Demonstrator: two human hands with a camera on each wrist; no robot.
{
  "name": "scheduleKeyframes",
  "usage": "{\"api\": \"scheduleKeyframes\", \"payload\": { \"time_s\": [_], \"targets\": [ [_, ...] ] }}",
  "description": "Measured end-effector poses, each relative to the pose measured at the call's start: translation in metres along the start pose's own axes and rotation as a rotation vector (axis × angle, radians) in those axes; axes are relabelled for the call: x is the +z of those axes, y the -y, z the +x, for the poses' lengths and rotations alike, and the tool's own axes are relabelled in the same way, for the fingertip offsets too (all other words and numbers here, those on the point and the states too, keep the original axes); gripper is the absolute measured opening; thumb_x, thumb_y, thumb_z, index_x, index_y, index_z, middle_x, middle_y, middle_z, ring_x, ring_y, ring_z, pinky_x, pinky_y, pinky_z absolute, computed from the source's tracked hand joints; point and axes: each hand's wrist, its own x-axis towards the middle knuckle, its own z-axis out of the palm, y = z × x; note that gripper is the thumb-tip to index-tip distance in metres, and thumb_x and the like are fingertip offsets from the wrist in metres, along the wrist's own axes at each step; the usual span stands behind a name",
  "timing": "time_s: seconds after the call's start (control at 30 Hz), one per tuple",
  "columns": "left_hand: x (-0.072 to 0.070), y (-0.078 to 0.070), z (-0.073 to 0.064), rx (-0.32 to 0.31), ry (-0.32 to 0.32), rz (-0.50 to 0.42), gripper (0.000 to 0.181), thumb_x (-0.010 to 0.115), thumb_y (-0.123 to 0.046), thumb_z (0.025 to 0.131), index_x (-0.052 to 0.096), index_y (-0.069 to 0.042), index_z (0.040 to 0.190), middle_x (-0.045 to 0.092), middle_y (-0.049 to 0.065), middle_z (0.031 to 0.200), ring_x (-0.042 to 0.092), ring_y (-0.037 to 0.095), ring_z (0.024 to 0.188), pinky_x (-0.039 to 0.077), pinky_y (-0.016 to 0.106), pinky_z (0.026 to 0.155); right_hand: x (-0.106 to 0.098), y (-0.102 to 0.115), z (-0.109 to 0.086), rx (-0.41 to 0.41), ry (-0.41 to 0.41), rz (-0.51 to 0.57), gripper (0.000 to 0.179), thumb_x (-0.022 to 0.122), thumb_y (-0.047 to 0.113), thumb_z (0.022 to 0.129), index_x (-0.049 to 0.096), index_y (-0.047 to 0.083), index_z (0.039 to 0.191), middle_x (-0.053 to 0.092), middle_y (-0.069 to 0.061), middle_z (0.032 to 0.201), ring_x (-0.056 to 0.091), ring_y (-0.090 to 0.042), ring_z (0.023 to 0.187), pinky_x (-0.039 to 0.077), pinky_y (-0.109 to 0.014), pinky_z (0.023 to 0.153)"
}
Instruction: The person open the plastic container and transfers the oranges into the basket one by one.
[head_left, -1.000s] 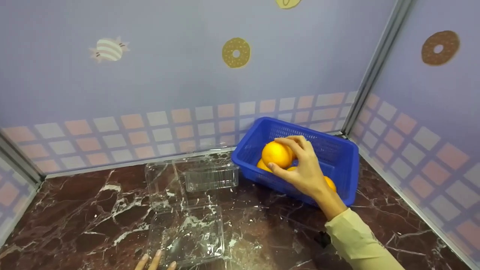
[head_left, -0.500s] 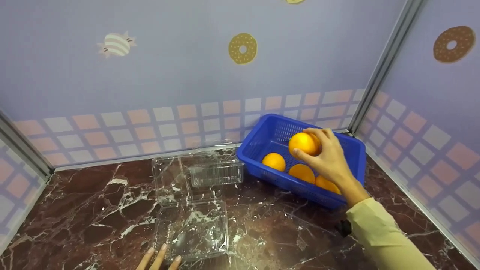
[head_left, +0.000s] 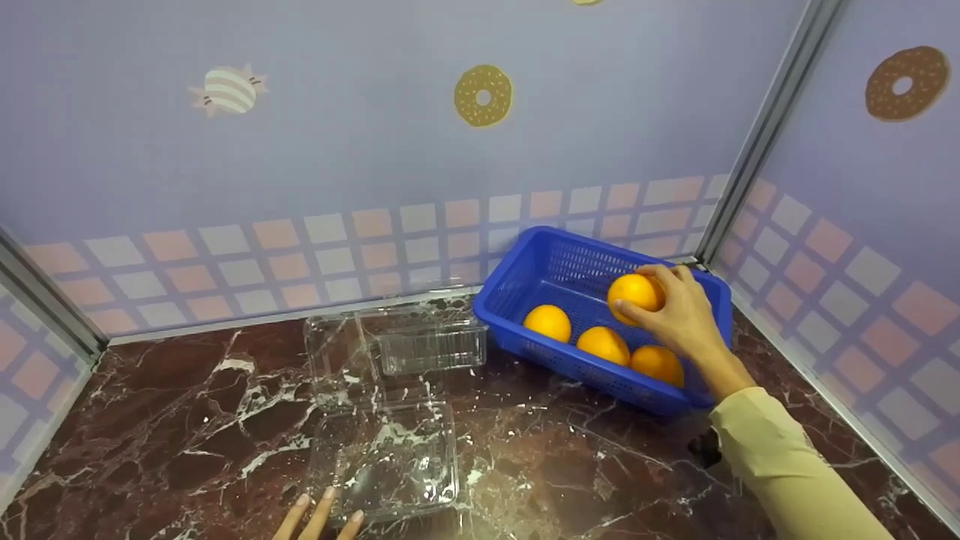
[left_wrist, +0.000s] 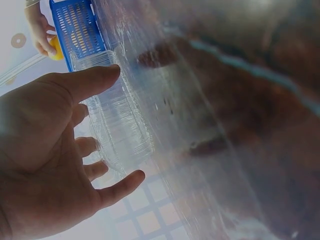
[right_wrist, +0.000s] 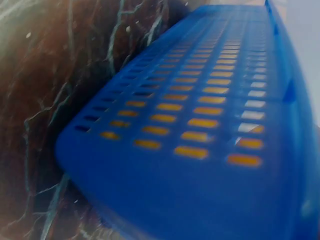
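Observation:
My right hand (head_left: 686,315) grips an orange (head_left: 631,294) between thumb and fingers, held over the right part of a blue slotted plastic basket (head_left: 536,357). Below it, three more oranges (head_left: 603,344) lie in a row along the basket's near side. The right wrist view is filled by the basket's side wall (right_wrist: 150,192), orange showing through its slots. At the bottom of the head view, fingertips of my left hand (head_left: 319,516) are beside an opened clear plastic clamshell container (head_left: 382,465). In the left wrist view the left hand (left_wrist: 45,145) has its fingers spread, gripping nothing.
A dark red marbled tabletop (head_left: 172,420) lies beneath everything. Patterned panels (head_left: 360,165) enclose it at the back and sides, and the basket stands close to the back right corner. A small black object (head_left: 705,448) sits near the right sleeve.
The orange in my right hand has moved right across the basket, uncovering the oranges below. The head view has shifted slightly. My left hand stays beside the container.

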Motion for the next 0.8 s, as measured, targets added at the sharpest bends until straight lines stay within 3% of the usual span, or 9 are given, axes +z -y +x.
{"api": "scheduleKeyframes", "payload": {
  "time_s": [0.2, 0.47, 0.8],
  "targets": [
    [-0.001, 0.001, 0.005, 0.023, -0.027, 0.032, 0.043, 0.039, -0.04, 0.113, 0.061, -0.028, 0.148, 0.068, 0.013, 0.137, 0.038, 0.056, 0.149, 0.026, 0.071, 0.123, -0.004, -0.019, 0.001, 0.059, 0.051, -0.057, 0.062, 0.078, 0.042, 0.097, 0.06, 0.003, 0.142, 0.052, -0.028, 0.128, 0.055, -0.047, 0.108, 0.049, -0.058, 0.09],
    [-0.007, 0.0, 0.006, 0.002, 0.016, -0.017, 0.043, 0.04, -0.041, 0.114, 0.06, -0.028, 0.15, 0.063, 0.017, 0.145, 0.033, 0.056, 0.152, 0.023, 0.071, 0.124, -0.001, -0.038, 0.001, 0.09, 0.142, -0.119, 0.067, 0.076, 0.045, 0.097, 0.058, -0.001, 0.143, 0.055, -0.033, 0.13, 0.056, -0.048, 0.11, 0.045, -0.065, 0.095],
    [-0.005, -0.005, -0.001, -0.016, 0.048, -0.049, 0.043, 0.041, -0.042, 0.114, 0.06, -0.028, 0.151, 0.061, 0.018, 0.148, 0.028, 0.056, 0.154, 0.021, 0.071, 0.125, 0.005, -0.042, 0.002, 0.115, 0.217, -0.206, 0.074, 0.072, 0.052, 0.097, 0.055, 0.0, 0.147, 0.055, -0.034, 0.134, 0.055, -0.051, 0.115, 0.048, -0.065, 0.09]
  ]
}}
